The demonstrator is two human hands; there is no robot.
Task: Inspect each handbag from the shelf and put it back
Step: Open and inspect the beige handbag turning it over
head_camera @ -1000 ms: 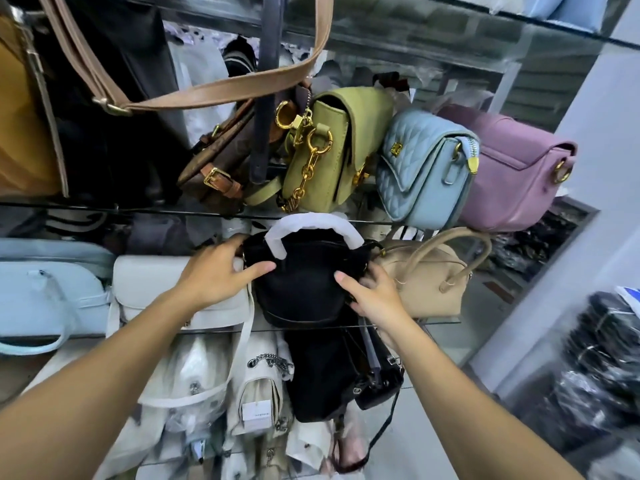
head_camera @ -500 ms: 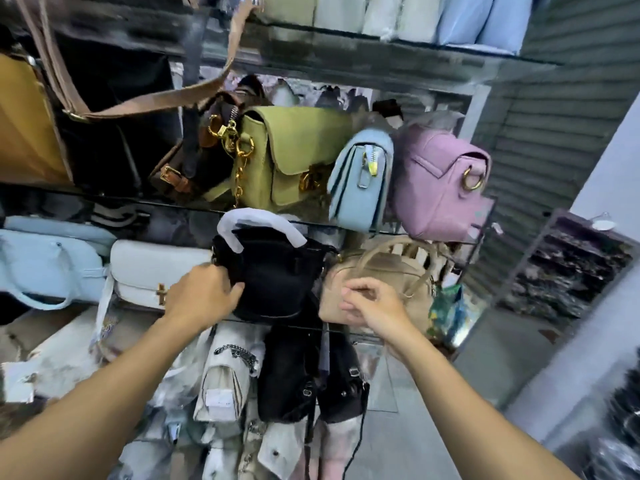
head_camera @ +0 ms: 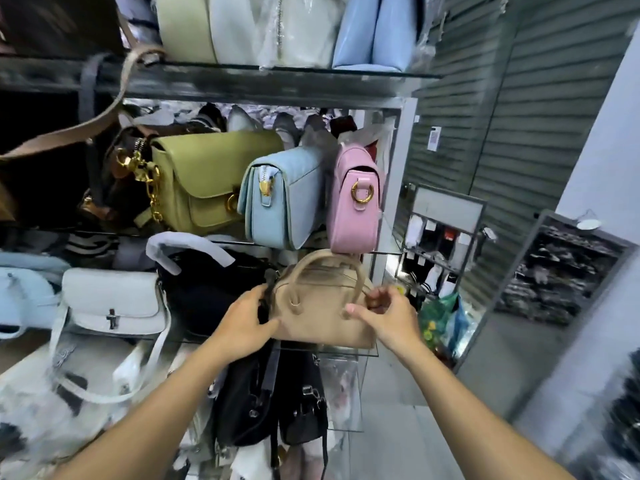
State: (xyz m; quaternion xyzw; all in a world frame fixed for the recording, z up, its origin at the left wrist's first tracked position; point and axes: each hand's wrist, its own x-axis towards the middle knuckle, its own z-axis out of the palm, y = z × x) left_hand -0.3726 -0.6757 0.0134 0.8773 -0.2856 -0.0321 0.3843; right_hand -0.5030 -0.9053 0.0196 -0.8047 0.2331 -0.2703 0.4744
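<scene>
Both hands hold the beige handbag (head_camera: 318, 315). The left hand (head_camera: 242, 323) grips its left end with curled fingers, and the right hand (head_camera: 389, 315) curls at the right base of its handle. The bag sits at the right end of a glass shelf (head_camera: 346, 353), touching a black bag (head_camera: 207, 289) whose handle is wrapped in white, with a white flap bag (head_camera: 110, 299) further left. On the tier above, three bags stand in a row: one green (head_camera: 214, 181), one light blue (head_camera: 287, 206) and one pink (head_camera: 356, 202), the pink one directly over the beige bag. Two black bags (head_camera: 249, 400) hang below the glass. To the right runs a grey slatted wall (head_camera: 485, 98), with a wire rack of socks (head_camera: 436, 251) standing against it on a pale tiled floor (head_camera: 398, 431).
</scene>
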